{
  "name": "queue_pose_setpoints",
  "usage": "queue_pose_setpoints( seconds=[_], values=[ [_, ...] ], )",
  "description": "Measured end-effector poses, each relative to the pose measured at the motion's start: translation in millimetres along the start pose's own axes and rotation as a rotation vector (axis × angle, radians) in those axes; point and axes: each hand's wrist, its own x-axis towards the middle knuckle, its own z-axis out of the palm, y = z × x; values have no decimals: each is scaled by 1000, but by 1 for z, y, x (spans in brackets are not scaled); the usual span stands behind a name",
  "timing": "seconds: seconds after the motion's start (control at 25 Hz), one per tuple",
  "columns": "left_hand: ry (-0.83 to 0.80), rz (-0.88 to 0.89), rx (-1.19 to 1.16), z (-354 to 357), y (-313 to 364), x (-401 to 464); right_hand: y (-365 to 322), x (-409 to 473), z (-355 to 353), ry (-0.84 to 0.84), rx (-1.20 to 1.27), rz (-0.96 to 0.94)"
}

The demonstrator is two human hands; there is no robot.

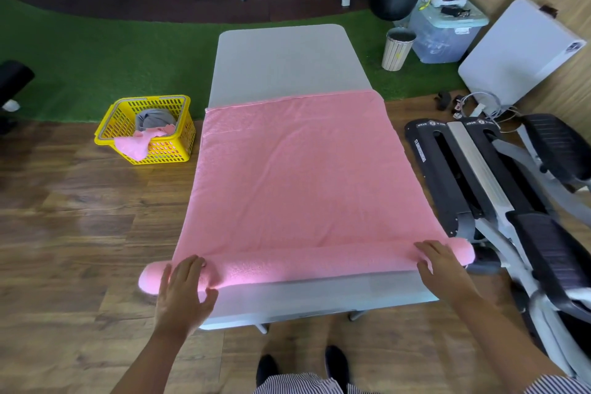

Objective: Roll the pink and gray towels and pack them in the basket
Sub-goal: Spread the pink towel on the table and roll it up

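A large pink terry towel [294, 176] lies spread flat over the near half of a long pale grey surface [281, 57], its far hem running straight across the surface and its side edges hanging slightly past the left and right edges. Close to the near edge, the towel's end is wound into a thick roll [303, 264] that stretches across the whole width and sticks out beyond both sides.

The left hand [184, 289] rests on the roll just inside its left end, fingers straight and spread over the cloth, thumb down on the bare surface in front of the roll. The right hand [439, 265] lies on the roll near its right end, fingers straight and pressing flat, grasping nothing.

On the wooden floor [80, 233] to the left of the surface, beside its left edge, stands a yellow slotted plastic basket [172, 150]. Inside it sits a grey towel [153, 118], and a crumpled pink cloth [136, 144] drapes over the basket's near rim.
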Motion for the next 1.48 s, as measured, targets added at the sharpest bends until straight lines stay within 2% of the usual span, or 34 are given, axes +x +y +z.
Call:
queue_pose_setpoints(
  seconds=[0.16,0.32,0.44,0.6,0.64,0.68,0.8,0.88,1.08,1.16,1.32,1.48],
  values=[
    [-17,-104,6,-3,2,-1,-4,-5,-6,-49,83,44],
    [39,48,-100,-6,-3,15,1,-6,-4,-75,94,50],
    [-95,79,-190,-20,-3,23,2,-4,-1,-70,43,23],
    [-391,-79,-200,-34,-6,33,1,3,-8,-150,-58,14],
    [-389,-89,-219,-35,-7,33,2,7,-10,-166,-74,14],
    [-307,-68,-232,-35,-9,33,3,10,-12,-163,-81,5],
    [70,-15,-125,-23,-12,26,7,15,-8,-33,-51,-17],
    [135,46,-114,-19,-11,17,8,12,-3,40,-28,15],
    [-64,123,-37,-7,-26,6,4,5,-8,-105,-24,28],
    [-116,122,-7,-5,-22,8,4,6,-9,-106,-43,35],
    [-83,96,34,-12,-27,11,-9,8,-4,-60,21,60],
    [-83,64,58,-18,-55,-3,-21,2,12,-55,48,-30]
  ],
)
